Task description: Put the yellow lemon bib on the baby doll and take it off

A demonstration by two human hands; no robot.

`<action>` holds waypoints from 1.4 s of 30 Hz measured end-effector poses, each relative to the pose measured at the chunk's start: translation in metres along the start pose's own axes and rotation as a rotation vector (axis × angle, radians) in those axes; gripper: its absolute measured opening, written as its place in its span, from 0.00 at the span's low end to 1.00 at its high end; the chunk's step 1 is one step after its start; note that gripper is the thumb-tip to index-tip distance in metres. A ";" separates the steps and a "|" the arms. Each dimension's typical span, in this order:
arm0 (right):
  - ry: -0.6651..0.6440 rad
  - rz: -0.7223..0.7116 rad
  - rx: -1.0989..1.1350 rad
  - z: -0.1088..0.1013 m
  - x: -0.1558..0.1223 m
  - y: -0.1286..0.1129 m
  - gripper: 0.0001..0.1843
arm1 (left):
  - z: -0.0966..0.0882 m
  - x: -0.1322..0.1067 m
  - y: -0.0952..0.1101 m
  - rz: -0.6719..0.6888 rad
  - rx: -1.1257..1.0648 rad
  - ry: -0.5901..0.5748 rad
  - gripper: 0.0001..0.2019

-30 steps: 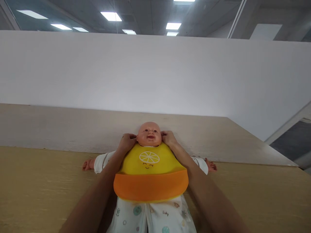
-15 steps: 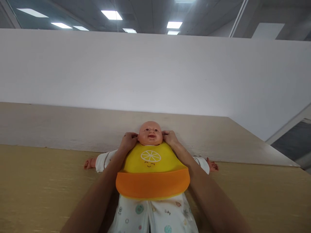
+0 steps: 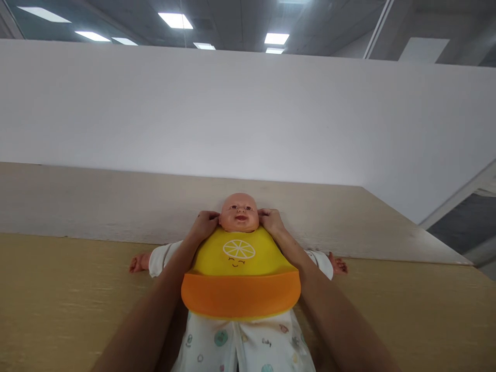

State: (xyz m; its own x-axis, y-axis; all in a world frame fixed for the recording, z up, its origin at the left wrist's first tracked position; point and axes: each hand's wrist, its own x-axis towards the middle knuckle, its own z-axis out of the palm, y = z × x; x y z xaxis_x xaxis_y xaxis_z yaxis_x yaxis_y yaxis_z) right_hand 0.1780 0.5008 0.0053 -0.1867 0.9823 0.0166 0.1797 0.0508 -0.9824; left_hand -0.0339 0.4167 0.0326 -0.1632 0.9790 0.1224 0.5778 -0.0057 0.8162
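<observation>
A baby doll [image 3: 239, 213] lies on its back, face up, with its arms spread to both sides. Over its chest lies a yellow bib [image 3: 241, 266] with a white citrus slice, a smiling face and an orange catch pocket along the bottom. My left hand [image 3: 205, 225] is closed at the bib's upper left corner, beside the doll's neck. At the opposite corner my right hand [image 3: 272, 221] is closed in the same way. The fingertips of both hands and the ends of the bib's neck band are hidden behind the doll's head and neck.
The doll rests on a wooden tabletop [image 3: 70, 289], and a paler strip of board [image 3: 96, 201] runs behind it. A white partition [image 3: 232, 113] rises at the back. The doll's printed white clothing [image 3: 251, 343] shows below the bib.
The view has shifted slightly. Both hands stay beside the doll's neck, and the bib lies as before.
</observation>
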 end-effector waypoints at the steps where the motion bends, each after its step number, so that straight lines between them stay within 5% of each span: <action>1: 0.008 -0.006 -0.002 0.000 0.000 0.001 0.13 | 0.000 0.000 0.000 -0.005 0.010 -0.007 0.17; 20: -0.004 -0.026 -0.066 -0.003 -0.002 0.003 0.14 | -0.002 0.003 0.002 -0.093 -0.065 -0.019 0.14; 27: 0.047 0.043 0.025 -0.006 -0.020 -0.009 0.11 | -0.010 -0.012 0.012 -0.281 -0.406 -0.096 0.12; 36: 0.069 0.270 0.263 -0.017 -0.099 -0.049 0.36 | -0.021 -0.041 0.017 -0.367 -0.681 -0.208 0.34; 42: 0.137 0.269 0.403 -0.020 -0.112 -0.058 0.41 | -0.029 -0.053 0.017 -0.311 -0.743 -0.191 0.31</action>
State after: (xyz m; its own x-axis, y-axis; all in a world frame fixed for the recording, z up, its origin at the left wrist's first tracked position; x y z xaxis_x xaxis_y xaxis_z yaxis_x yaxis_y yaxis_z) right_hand 0.2077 0.3911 0.0644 -0.0517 0.9671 -0.2490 -0.1884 -0.2543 -0.9486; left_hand -0.0384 0.3589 0.0567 -0.0508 0.9755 -0.2142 -0.1616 0.2036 0.9656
